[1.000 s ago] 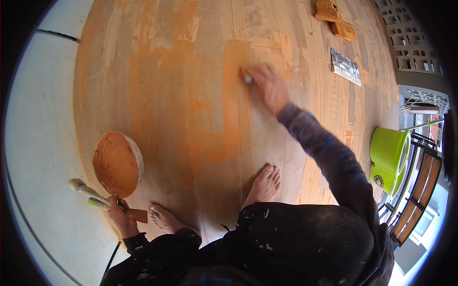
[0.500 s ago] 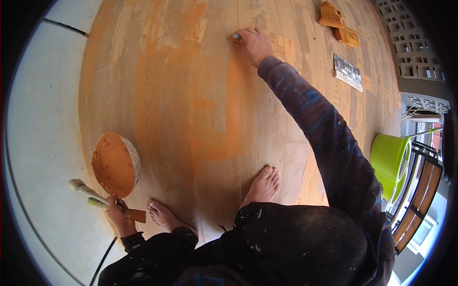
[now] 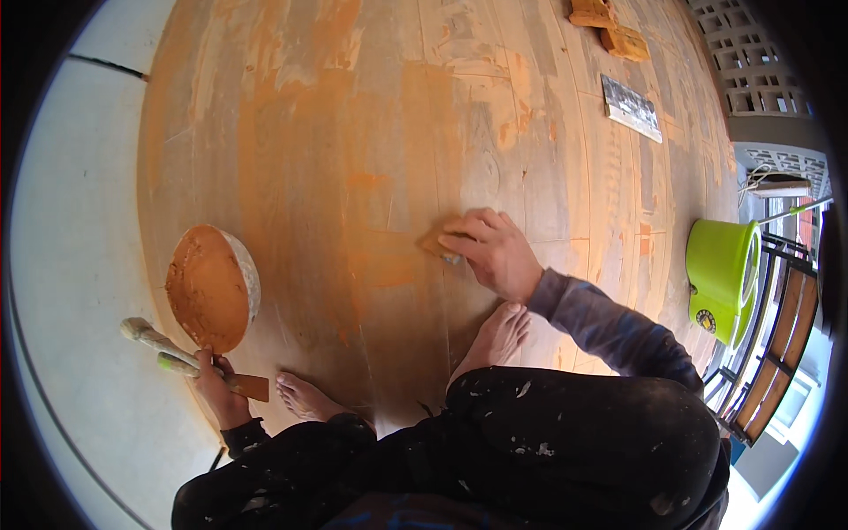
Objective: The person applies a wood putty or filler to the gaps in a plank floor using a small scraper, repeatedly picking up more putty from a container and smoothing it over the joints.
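Right of the bowl (image 3: 253, 276), a small flat tool (image 3: 432, 240) pinched in the right hand (image 3: 500, 256): probably light and stiff, best to hold near its blade. At the bowl's near rim, left hand (image 3: 223, 397) wrapped around one brush (image 3: 148, 336) and one spatula (image 3: 251, 387); impossible to tell if supporting the bowl, likely heavy with paste (image 3: 212, 296). Counted: one bowl, three tools, two hands.

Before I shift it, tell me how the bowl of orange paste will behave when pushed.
The bowl may rock or tip, since its outer wall is rounded. It's probably stiff, as its rim keeps an even curve. The orange paste looks thick, with lumps clinging to the inner side, so it would likely creep rather than slosh.
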A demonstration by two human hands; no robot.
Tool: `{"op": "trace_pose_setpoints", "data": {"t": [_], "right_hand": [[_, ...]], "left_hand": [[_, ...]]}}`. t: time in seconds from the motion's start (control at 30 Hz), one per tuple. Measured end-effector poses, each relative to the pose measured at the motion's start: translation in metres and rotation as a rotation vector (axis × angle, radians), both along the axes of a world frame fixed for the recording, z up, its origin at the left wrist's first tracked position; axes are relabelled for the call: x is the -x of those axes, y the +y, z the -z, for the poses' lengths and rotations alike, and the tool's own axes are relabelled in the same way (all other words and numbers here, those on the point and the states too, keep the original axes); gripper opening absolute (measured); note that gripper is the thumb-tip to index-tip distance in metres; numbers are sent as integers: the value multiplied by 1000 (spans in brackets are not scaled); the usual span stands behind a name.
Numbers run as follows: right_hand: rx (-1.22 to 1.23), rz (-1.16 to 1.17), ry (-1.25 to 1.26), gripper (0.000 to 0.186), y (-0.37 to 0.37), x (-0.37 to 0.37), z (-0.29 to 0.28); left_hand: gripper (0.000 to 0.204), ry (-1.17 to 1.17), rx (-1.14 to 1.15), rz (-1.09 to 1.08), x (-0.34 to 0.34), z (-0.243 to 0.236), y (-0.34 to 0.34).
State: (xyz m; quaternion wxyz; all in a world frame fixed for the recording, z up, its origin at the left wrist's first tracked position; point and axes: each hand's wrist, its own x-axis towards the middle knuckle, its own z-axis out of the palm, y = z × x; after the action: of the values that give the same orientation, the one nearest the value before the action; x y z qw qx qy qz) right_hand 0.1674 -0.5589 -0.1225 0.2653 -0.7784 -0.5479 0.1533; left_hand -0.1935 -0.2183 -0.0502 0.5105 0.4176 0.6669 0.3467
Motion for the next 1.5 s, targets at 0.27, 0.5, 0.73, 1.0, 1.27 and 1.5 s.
{"op": "trace_pose_setpoints", "data": {"t": [0.27, 0.5, 0.73, 1.0, 1.27, 1.5], "right_hand": [[78, -217, -186, 52, -56, 10, 2], [-64, 304, -248, 35, 44, -85, -7], [95, -119, -2, 41, -40, 93, -3], [-199, 539, -266, 33, -21, -155, -5], [54, 314, -226, 54, -38, -107, 19], [98, 330, -19, 43, -101, -31, -13]], "left_hand": [[11, -15, -25, 112, 4, -4, 2], [12, 0, 22, 96, -8, -16, 1], [10, -23, 48, 49, 14, 9, 9], [15, 20, 45, 58, -2, -9, 4], [17, 53, 46, 38, 14, -4, 12], [18, 63, 39, 42, 11, 1, 9]]}}
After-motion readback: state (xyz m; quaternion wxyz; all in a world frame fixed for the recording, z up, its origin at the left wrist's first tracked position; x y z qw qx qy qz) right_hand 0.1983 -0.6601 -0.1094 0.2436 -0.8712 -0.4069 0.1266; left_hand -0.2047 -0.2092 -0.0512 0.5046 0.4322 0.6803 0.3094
